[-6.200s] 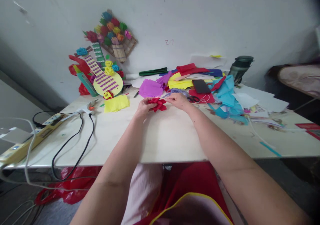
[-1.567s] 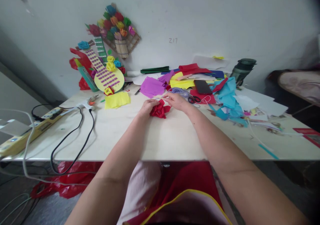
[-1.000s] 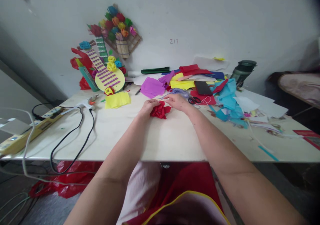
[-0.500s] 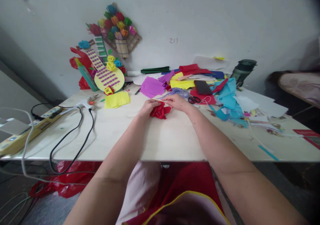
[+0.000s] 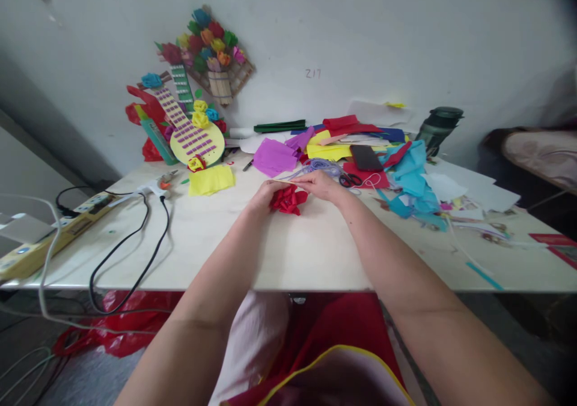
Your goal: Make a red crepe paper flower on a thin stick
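Note:
A red crepe-paper flower (image 5: 290,200) with ruffled petals is held just above the table, its open side toward me. My left hand (image 5: 267,193) is closed on the flower from its left and far side. My right hand (image 5: 318,184) is pinched at the flower's upper edge, its fingertips meeting the left hand's. What lies between the right fingertips is too small to make out. Behind the hands lie a bundle of pale purple cord (image 5: 322,168) and black-handled scissors (image 5: 350,180).
Purple crepe paper (image 5: 274,157), yellow paper (image 5: 211,180), a dark phone (image 5: 365,158) and blue crepe paper (image 5: 412,175) lie around. A decorated lute-shaped craft (image 5: 198,145) leans at back left, near a power strip (image 5: 49,241) with cables. A dark bottle (image 5: 438,130) stands back right.
The red flower has turned slightly in my left hand, and its petals sit differently. Both hands stay in nearly the same place.

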Available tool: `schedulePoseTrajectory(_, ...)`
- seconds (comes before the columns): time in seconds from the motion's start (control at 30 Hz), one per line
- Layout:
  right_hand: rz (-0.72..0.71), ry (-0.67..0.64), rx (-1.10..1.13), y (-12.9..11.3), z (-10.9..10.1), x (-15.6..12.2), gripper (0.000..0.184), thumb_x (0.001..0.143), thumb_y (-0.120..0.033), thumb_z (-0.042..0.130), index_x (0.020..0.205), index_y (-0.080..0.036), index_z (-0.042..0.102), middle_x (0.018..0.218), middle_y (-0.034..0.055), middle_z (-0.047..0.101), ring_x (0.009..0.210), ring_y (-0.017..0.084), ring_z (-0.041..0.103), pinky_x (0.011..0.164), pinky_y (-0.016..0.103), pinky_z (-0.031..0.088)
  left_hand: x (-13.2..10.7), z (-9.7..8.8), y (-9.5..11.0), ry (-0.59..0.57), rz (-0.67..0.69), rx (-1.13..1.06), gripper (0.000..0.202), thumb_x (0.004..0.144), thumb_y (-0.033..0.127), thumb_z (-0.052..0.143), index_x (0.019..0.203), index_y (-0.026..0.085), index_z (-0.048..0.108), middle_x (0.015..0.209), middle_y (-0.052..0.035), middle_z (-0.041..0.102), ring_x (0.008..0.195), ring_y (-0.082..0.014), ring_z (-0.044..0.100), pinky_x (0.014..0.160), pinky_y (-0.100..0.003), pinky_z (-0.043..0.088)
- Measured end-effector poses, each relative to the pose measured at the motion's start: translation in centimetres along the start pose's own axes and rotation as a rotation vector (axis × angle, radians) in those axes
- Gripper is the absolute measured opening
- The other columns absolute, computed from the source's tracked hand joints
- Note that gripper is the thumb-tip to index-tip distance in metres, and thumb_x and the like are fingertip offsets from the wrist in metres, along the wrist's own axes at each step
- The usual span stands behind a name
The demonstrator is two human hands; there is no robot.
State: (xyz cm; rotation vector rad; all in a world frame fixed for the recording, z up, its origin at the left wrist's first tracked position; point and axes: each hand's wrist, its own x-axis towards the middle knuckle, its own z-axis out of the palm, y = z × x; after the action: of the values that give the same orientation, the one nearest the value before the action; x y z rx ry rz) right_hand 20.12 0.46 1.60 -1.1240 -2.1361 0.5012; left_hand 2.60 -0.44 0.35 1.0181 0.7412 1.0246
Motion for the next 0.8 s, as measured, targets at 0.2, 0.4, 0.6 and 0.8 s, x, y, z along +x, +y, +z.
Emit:
schedulePoseTrajectory(0.2,-0.055,0.0,-0.006,0.29,0.13,0.03,0.027,0.084,-0.022,0.056,0.106,-0.023,0.07,0.11,0.0046,0.069,0.105,0.019,0.064,0.094,0.035,0.049,-0.13,0.5,0.37,0.08,-0.06,-0.066,0.011,0.064,0.019,0.06,0.07,0.01,0.061,0.059,-0.0052,0.063,0.052,-0.0149,0.06,0.058,-0.027,0.049)
schedulePoseTrajectory(0.4,-0.082,-0.008,-0.073,0.02,-0.01,0.08,0.027,0.084,-0.019,0.056,0.105,-0.027,0.07,0.111,0.0024,0.069,0.105,0.018,0.064,0.095,0.034,0.048,-0.19,0.36,0.36,0.065,-0.008,-0.032,0.011,0.063,0.019,0.064,0.069,0.01,0.061,0.056,-0.0049,0.062,0.052,-0.0152,0.06,0.058,-0.027,0.049)
schedulePoseTrajectory(0.6,-0.094,-0.01,-0.12,-0.45,-0.22,-0.01,0.029,0.084,-0.017,0.054,0.107,-0.026,0.07,0.111,0.0038,0.069,0.104,0.018,0.064,0.093,0.034,0.047,0.04,0.08,0.15,0.069,0.006,-0.031,0.01,0.063,0.017,0.065,0.068,0.01,0.061,0.057,-0.0052,0.063,0.052,-0.0149,0.06,0.057,-0.026,0.048)
schedulePoseTrajectory(0.8,-0.101,-0.019,-0.149,-0.65,-0.38,0.02,0.03,0.083,-0.016,0.054,0.108,-0.026,0.069,0.108,0.0038,0.07,0.098,0.017,0.064,0.089,0.03,0.047,0.01,-0.05,0.17,0.047,0.022,0.012,0.013,0.062,0.019,0.069,0.066,0.009,0.062,0.057,-0.0047,0.062,0.05,-0.0132,0.059,0.056,-0.025,0.046)
